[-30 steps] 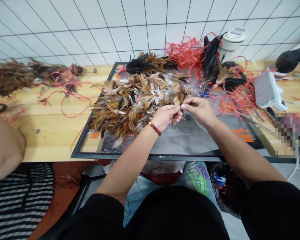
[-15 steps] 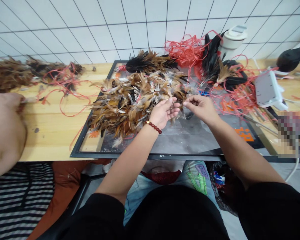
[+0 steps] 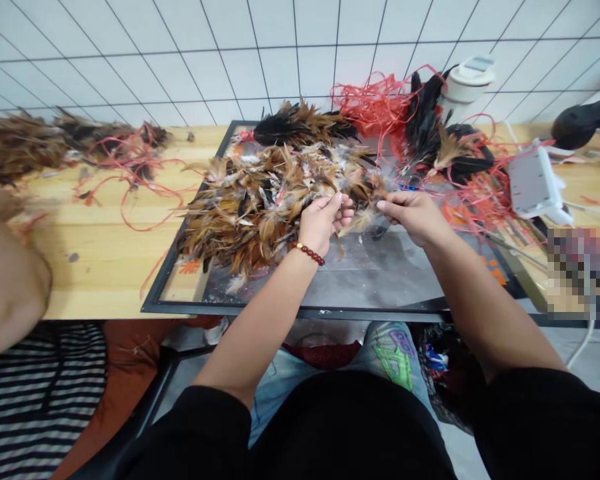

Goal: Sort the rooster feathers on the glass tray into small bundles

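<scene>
My left hand (image 3: 327, 217), with a beaded bracelet (image 3: 309, 253) at the wrist, is closed palm up, thumb against the curled fingers. A thin brown feather (image 3: 339, 247) sticks out below these fingers. My right hand (image 3: 416, 215) pinches thumb and forefinger together at a small fluffy feather (image 3: 379, 189), a little apart from the left hand. Beside and behind both hands spreads a pile of brown feathers (image 3: 245, 220) on a black-framed panel (image 3: 380, 283). A bundle of black and brown feathers (image 3: 300, 127) lies behind the pile.
Tangled red plastic string (image 3: 375, 107) lies at the back, near black feathers (image 3: 423, 113) and a white lidded container (image 3: 467, 80). A white device (image 3: 536, 180) stands at right. At left, another person's arm (image 3: 10, 273) rests near more feathers (image 3: 20, 143) and string.
My right hand has moved slightly right, away from my left hand, whose fingers have curled in more. The other person's hand at left has drawn back a little.
</scene>
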Available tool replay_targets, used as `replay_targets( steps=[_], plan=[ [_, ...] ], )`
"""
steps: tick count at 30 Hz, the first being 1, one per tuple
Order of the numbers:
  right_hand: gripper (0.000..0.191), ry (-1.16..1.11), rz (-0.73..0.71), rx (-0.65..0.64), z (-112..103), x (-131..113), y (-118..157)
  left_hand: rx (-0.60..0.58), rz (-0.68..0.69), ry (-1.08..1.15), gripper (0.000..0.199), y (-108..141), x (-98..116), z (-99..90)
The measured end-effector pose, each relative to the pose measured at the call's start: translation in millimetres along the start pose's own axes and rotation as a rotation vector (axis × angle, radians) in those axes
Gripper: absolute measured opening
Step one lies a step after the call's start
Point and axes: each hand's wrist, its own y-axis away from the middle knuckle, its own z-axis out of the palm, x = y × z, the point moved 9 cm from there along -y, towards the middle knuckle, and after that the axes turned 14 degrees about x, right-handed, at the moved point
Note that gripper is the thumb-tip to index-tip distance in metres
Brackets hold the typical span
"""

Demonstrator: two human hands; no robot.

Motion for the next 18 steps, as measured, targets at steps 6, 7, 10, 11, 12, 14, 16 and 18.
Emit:
replay_targets(
  steps=[6,7,10,11,12,14,16,18],
  plan=[
    [0.041,-0.254,0.106,0.083,-2,2,1,-0.029,0.007,-0.048,0.019,-1,-3,0.6],
    [0.042,-0.288,0.124,0.089,-1,3,1,-0.05,-0.003,-0.067,0.019,0,-4,2.0],
    [0.043,-0.346,0.168,0.08,5,9,3,-0.133,-0.022,-0.122,0.015,3,-10,8.9],
    [0.044,-0.34,0.172,0.068,7,10,3,-0.156,-0.013,-0.134,0.014,5,-11,11.1],
    [0.045,-0.324,0.168,0.052,10,12,3,-0.171,0.002,-0.143,0.014,6,-12,12.8],
    [0.047,-0.276,0.136,0.008,16,13,5,-0.19,0.027,-0.163,0.014,7,-13,15.3],
    [0.048,-0.238,0.088,-0.034,21,11,6,-0.2,0.032,-0.184,0.016,8,-15,16.8],
    [0.049,-0.225,0.055,-0.07,25,8,9,-0.208,0.027,-0.19,0.017,8,-16,17.8]
  ],
)
